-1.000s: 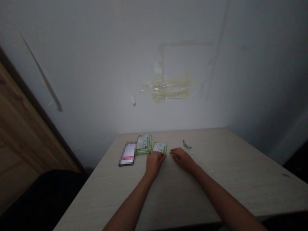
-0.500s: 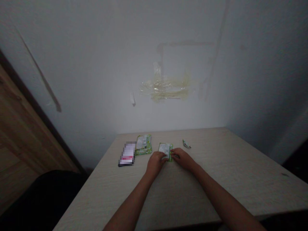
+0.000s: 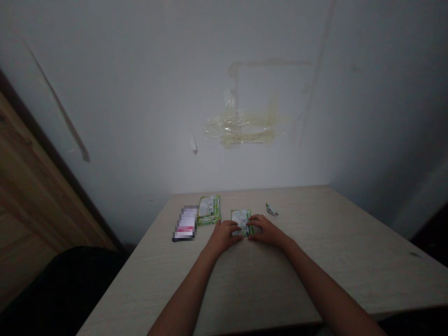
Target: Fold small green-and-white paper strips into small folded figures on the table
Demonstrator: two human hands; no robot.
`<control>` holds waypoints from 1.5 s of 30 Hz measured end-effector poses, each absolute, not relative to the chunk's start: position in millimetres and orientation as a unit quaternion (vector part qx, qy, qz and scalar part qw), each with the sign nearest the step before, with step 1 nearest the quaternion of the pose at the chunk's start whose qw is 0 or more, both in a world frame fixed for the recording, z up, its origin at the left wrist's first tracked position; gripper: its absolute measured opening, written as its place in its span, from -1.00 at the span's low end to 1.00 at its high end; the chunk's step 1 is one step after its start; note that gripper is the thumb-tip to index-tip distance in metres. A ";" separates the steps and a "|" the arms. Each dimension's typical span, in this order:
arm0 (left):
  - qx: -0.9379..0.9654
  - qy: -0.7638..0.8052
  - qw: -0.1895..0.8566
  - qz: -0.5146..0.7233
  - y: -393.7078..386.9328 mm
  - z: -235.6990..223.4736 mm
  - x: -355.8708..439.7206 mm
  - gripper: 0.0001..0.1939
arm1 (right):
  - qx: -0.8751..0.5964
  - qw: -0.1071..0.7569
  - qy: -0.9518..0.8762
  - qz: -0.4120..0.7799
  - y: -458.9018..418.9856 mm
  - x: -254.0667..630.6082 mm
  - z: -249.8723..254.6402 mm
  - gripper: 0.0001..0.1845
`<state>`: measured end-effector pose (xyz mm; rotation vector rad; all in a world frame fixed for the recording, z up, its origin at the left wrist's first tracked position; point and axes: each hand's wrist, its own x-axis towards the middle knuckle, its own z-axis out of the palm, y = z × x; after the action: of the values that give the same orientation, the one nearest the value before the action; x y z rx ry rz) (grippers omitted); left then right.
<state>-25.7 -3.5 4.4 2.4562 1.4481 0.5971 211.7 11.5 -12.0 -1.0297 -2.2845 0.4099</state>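
A flat green-and-white packet [image 3: 240, 216] with printed text lies on the table in front of me. At its left side my left hand [image 3: 224, 236] curls round the edge, fingers on the printed face and thumb at the near edge. My right hand [image 3: 266, 230] grips the right side in the same way, with fingertips on top and thumb at the near corner. The fingers cover parts of both sides of the packet. Beyond my left hand lies a small stack of similar green-and-white packets [image 3: 209, 207].
A phone [image 3: 185, 225] with a blurred screen lies left of the stack. A small crumpled green-and-white wrapper [image 3: 271, 209] sits to the right. The pale wooden table [image 3: 252, 289] meets a wall [image 3: 140, 116] with peeling tape [image 3: 241, 128]. A dark shape [image 3: 63, 289] stands at left.
Both hands have shifted their hold: thumbs moved toward the near edge and spread farther from the fingers. The packet slid slightly toward me. Stack, phone and wrapper have stayed in place.
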 end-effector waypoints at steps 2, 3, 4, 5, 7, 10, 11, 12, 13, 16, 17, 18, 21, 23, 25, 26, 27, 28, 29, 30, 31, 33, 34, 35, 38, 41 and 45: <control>0.836 0.495 0.114 0.207 -2.8 3.0 -25.3 -0.71 | -0.389 0.295 -0.859 0.156 11.2 212.1 -11.6 -0.45; 0.836 0.494 0.112 0.208 -2.3 2.1 -25.2 -0.72 | -0.389 0.296 -0.858 0.158 11.2 212.2 -11.6 -0.46; 0.839 0.491 0.110 0.209 -1.8 1.2 -25.2 -0.72 | -0.390 0.297 -0.857 0.161 11.4 212.2 -11.7 -0.47; 0.841 0.487 0.106 0.210 -1.3 0.4 -25.2 -0.72 | -0.390 0.297 -0.856 0.164 11.6 212.2 -11.8 -0.49; 0.847 0.478 0.099 0.211 -0.4 -0.6 -25.2 -0.71 | -0.390 0.298 -0.855 0.169 12.0 212.0 -12.0 -0.51; 0.851 0.472 0.093 0.209 0.4 -0.6 -25.2 -0.72 | -0.388 0.303 -0.853 0.175 12.2 211.5 -12.3 -0.51; 0.851 0.472 0.093 0.209 0.5 -0.5 -25.2 -0.72 | -0.386 0.305 -0.852 0.177 12.2 211.4 -12.4 -0.51; 0.852 0.471 0.092 0.210 0.6 -0.6 -25.3 -0.73 | -0.384 0.307 -0.852 0.177 12.1 211.4 -12.4 -0.50; 0.851 0.471 0.091 0.212 0.7 -0.7 -25.3 -0.73 | -0.382 0.310 -0.853 0.177 12.1 211.5 -12.5 -0.50; 0.852 0.469 0.087 0.215 0.8 -1.4 -25.3 -0.73 | -0.376 0.313 -0.855 0.174 11.7 212.0 -12.3 -0.50; 0.852 0.470 0.085 0.215 0.7 -1.5 -25.3 -0.73 | -0.374 0.313 -0.856 0.173 11.5 212.3 -12.2 -0.50; 0.851 0.471 0.083 0.216 0.5 -1.3 -25.2 -0.74 | -0.372 0.312 -0.857 0.172 11.2 212.6 -12.0 -0.50; 0.849 0.475 0.080 0.219 -0.7 0.6 -24.7 -0.74 | -0.373 0.318 -0.854 0.172 10.4 213.1 -12.1 -0.51; 0.849 0.474 0.080 0.221 -2.0 2.5 -24.3 -0.74 | -0.376 0.325 -0.850 0.175 10.4 213.1 -12.7 -0.53; 0.849 0.471 0.076 0.226 -3.3 4.4 -23.7 -0.73 | -0.377 0.332 -0.847 0.175 11.2 212.9 -13.6 -0.59; 0.850 0.470 0.073 0.229 -3.9 5.2 -23.4 -0.72 | -0.378 0.334 -0.846 0.173 11.8 212.7 -14.0 -0.64; 0.849 0.469 0.068 0.232 -4.5 6.0 -23.0 -0.71 | -0.379 0.337 -0.845 0.171 12.5 212.6 -14.1 -0.69; 0.849 0.470 0.063 0.233 -5.1 6.8 -22.6 -0.70 | -0.382 0.339 -0.843 0.170 13.2 212.5 -14.1 -0.73; 0.848 0.471 0.058 0.234 -5.6 7.7 -22.1 -0.69 | -0.387 0.341 -0.840 0.171 13.9 212.3 -13.7 -0.76; 0.848 0.473 0.054 0.232 -6.0 8.5 -21.5 -0.67 | -0.392 0.343 -0.836 0.173 14.3 212.2 -13.0 -0.78; 0.846 0.476 0.048 0.235 -6.3 9.3 -21.0 -0.65 | -0.397 0.344 -0.832 0.177 14.4 212.2 -11.9 -0.79; 0.843 0.477 0.045 0.245 -6.8 10.6 -19.9 -0.63 | -0.408 0.345 -0.824 0.190 13.9 212.1 -9.0 -0.80; 0.839 0.478 0.047 0.254 -7.0 11.0 -19.4 -0.62 | -0.416 0.345 -0.818 0.198 13.3 212.0 -7.4 -0.79; 0.835 0.480 0.051 0.264 -7.2 11.2 -19.0 -0.61 | -0.425 0.344 -0.812 0.205 12.6 211.8 -5.9 -0.79; 0.817 0.493 0.064 0.292 -7.6 10.4 -17.9 -0.60 | -0.453 0.335 -0.798 0.213 11.2 210.6 -3.1 -0.78; 0.797 0.512 0.073 0.311 -7.7 8.1 -17.0 -0.58 | -0.463 0.333 -0.795 0.206 11.0 208.6 -3.1 -0.76; 0.774 0.534 0.084 0.328 -6.7 4.8 -16.5 -0.57 | -0.476 0.344 -0.780 0.215 10.1 204.9 -3.3 -0.76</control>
<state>-16.5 -6.7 4.8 2.3103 1.5947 0.9794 204.9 10.1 -3.3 -1.2379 -2.0266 0.5598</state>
